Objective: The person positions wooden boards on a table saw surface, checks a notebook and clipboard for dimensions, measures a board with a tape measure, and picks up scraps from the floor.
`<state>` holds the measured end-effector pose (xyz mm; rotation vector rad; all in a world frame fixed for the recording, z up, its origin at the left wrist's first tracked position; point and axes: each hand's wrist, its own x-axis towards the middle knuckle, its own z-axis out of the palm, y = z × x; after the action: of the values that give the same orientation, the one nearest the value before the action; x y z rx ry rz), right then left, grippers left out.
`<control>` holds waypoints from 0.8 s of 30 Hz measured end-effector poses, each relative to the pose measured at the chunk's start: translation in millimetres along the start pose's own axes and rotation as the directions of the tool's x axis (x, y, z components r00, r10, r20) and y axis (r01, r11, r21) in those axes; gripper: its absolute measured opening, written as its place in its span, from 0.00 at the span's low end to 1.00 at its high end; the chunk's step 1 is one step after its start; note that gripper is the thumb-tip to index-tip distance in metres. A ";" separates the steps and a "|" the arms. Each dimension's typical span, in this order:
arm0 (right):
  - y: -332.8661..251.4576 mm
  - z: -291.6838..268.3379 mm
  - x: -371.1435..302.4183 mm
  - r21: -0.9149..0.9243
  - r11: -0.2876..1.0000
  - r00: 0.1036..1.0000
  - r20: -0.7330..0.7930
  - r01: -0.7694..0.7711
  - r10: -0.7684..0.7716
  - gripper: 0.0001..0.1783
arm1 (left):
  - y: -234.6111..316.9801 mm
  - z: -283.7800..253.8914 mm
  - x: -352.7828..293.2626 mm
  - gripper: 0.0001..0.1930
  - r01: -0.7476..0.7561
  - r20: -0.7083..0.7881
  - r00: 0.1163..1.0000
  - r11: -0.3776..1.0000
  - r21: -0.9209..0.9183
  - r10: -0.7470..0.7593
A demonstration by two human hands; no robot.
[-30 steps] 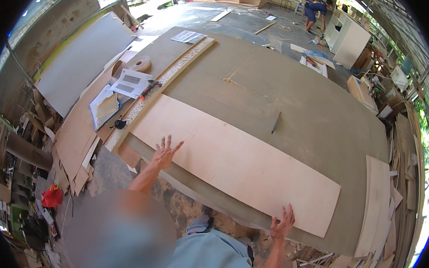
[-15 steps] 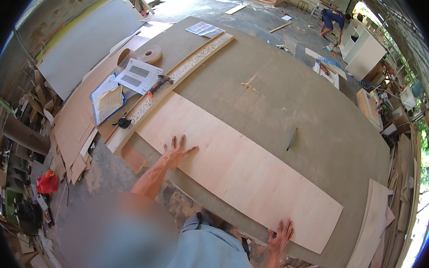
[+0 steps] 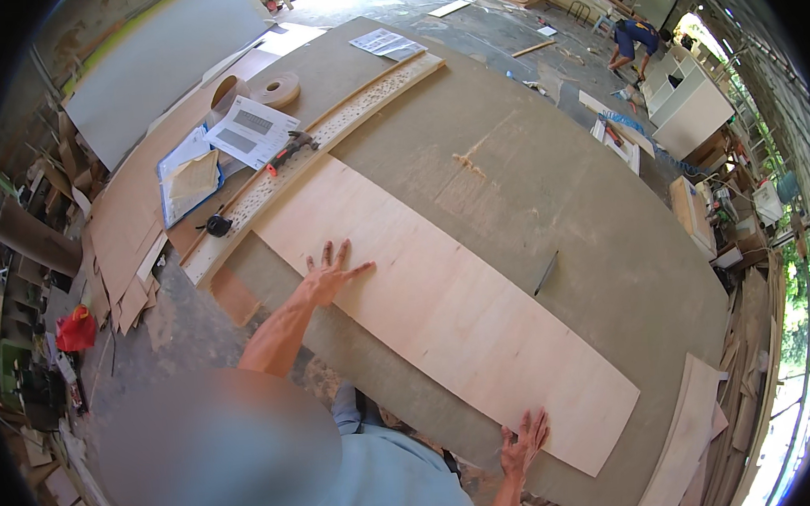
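A long pale plywood panel point(image 3: 445, 302) lies flat on the grey-brown worktable point(image 3: 587, 195). My left hand point(image 3: 330, 274) rests on it near its left end, fingers spread over the near edge. Toward the right end, my right hand point(image 3: 526, 442) lies on the near edge with its fingers stretched out. Neither hand grips anything. The panel's left end meets a perforated wooden strip point(image 3: 323, 133), which runs across the table. On the strip are a hammer point(image 3: 289, 152) with a red-and-black handle and a black tape measure point(image 3: 217, 225). Beyond the panel lies a dark pen point(image 3: 546, 273).
Printed sheets point(image 3: 252, 132), a blue clipboard point(image 3: 179, 197) and a roll of edging tape point(image 3: 276, 89) lie at the left. Wood offcuts point(image 3: 681, 440) lean at the right edge. A person point(image 3: 633, 42) bends beside a white cabinet point(image 3: 688, 110) at the far right.
The view has shifted slightly. Both hands stay spread on the plywood panel, and the panel keeps its place against the strip.
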<state>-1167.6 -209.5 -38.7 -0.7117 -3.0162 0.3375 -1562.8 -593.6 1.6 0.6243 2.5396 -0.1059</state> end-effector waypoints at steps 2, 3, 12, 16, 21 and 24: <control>1.1 -1.3 8.6 -0.015 1.000 1.000 0.007 -0.001 0.001 0.37 | -0.9 1.6 11.0 0.59 -0.002 -0.033 0.999 0.999 -0.043 0.001; 1.9 -1.0 12.2 -0.012 1.000 1.000 0.003 0.002 -0.002 0.37 | -1.3 1.6 16.1 0.58 -0.004 -0.050 0.999 0.998 -0.063 0.001; 7.6 -5.3 37.2 -0.015 1.000 0.999 0.045 -0.020 0.021 0.38 | 5.9 -12.3 33.2 0.53 0.020 -0.042 0.999 0.998 -0.057 -0.022; 8.9 -6.1 40.8 -0.042 0.999 0.998 0.065 -0.017 0.020 0.38 | 4.3 -12.2 39.3 0.52 -0.001 -0.049 0.999 0.996 -0.088 -0.003; 7.6 -7.5 44.8 -0.045 0.999 0.999 0.053 -0.006 0.009 0.37 | 6.1 -14.1 40.1 0.50 0.006 -0.057 0.998 0.998 -0.061 -0.010; 11.0 -5.0 46.4 -0.059 0.998 0.999 0.040 0.009 -0.007 0.36 | 6.6 -12.0 45.4 0.47 -0.007 -0.126 0.992 0.998 -0.070 -0.002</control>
<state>-1204.0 -178.3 -37.4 -0.7050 -3.0782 0.2658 -1599.9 -566.7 -10.6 0.6246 2.6513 0.0243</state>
